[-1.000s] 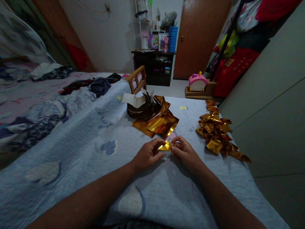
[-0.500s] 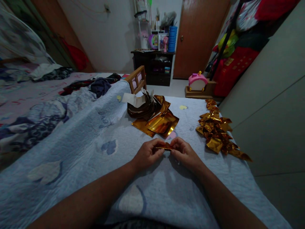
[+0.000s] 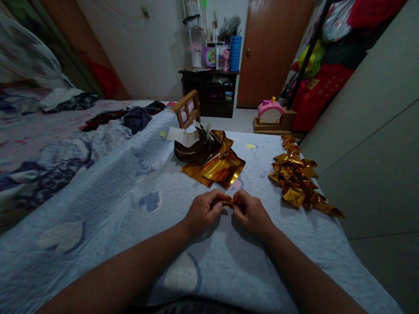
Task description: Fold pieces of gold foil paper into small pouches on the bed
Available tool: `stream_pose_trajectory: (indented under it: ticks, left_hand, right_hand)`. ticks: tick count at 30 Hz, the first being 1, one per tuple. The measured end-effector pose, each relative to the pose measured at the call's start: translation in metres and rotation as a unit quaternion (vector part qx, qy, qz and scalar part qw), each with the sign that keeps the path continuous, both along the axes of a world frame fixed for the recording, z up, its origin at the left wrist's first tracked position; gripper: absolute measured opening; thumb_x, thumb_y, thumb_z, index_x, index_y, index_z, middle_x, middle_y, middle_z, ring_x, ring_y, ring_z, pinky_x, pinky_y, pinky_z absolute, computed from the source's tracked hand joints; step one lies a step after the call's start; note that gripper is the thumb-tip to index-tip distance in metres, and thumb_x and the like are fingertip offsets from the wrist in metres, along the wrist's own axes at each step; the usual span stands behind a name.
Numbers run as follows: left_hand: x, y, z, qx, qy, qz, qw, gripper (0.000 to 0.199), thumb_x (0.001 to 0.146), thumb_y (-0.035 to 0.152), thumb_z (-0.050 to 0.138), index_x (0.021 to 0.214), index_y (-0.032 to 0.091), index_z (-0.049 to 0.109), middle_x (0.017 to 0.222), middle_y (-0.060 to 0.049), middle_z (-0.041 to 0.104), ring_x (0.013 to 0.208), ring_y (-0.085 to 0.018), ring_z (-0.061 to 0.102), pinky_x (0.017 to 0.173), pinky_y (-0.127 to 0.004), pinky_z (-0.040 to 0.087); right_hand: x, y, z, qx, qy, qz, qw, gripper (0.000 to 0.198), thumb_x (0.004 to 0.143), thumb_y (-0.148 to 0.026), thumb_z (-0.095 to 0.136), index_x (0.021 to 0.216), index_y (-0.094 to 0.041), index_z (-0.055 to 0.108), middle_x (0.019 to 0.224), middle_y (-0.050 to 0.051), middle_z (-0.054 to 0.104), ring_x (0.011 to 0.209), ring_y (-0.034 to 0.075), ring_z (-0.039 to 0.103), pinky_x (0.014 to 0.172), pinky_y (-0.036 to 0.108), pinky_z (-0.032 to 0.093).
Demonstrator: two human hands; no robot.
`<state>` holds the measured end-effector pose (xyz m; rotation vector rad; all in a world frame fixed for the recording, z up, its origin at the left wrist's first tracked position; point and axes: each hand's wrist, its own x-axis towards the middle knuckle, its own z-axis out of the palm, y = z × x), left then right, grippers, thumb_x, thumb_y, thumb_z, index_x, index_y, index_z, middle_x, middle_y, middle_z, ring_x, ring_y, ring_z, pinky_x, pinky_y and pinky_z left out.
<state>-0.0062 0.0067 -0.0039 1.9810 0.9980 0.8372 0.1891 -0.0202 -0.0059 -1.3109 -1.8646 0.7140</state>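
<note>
Between my hands is a small folded piece of gold foil paper (image 3: 226,201), held just above the bed. My left hand (image 3: 203,211) pinches its left end between thumb and fingers. On the other end, the fingers of my right hand (image 3: 251,212) are closed, hiding that part of the paper. Beyond my hands lies a loose stack of gold foil paper sheets (image 3: 224,168), its left side fanned and showing pale backs. To the right, a heap of folded gold foil pieces (image 3: 294,174) lies along the bed's edge.
A blue quilt (image 3: 131,244) with heart shapes covers the bed. Rumpled clothes (image 3: 137,118) lie at the left. A wooden bed rail (image 3: 188,109) rises behind the stack. A pale cabinet wall (image 3: 369,174) stands close on the right. Beyond the bed is a pink toy (image 3: 270,112).
My right hand has turned and its fingers have curled in more over the right end of the foil paper. The paper's middle now looks more bent. My left hand has barely moved.
</note>
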Motion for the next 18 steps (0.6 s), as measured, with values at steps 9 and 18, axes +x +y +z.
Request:
stream_pose_trajectory:
  ticks: [9,18]
  left_hand:
    - [0.003,-0.0024,-0.0034,0.086,0.116,0.011,0.989,0.024,0.09,0.019,0.044,0.1,0.018,0.066,0.088,-0.006,0.071,0.082,-0.021,0.067,0.076,-0.032,0.048]
    - [0.0014,-0.0014,0.0013,0.136,0.097,-0.006,0.986,0.02,0.096,0.025,0.048,0.105,0.018,0.065,0.104,-0.01,0.069,0.1,-0.025,0.064,0.089,-0.038,0.05]
  right_hand:
    - [-0.0013,-0.0005,-0.0025,0.015,-0.036,-0.003,0.999,0.007,0.078,-0.016,0.049,0.08,-0.023,0.049,0.063,-0.003,0.053,0.054,0.013,0.047,0.055,0.024,0.033]
    - [0.0027,0.0001,0.0022,-0.056,0.036,-0.017,0.998,0.007,0.08,-0.021,0.056,0.075,-0.022,0.052,0.06,-0.004,0.053,0.054,0.012,0.047,0.054,0.024,0.033]
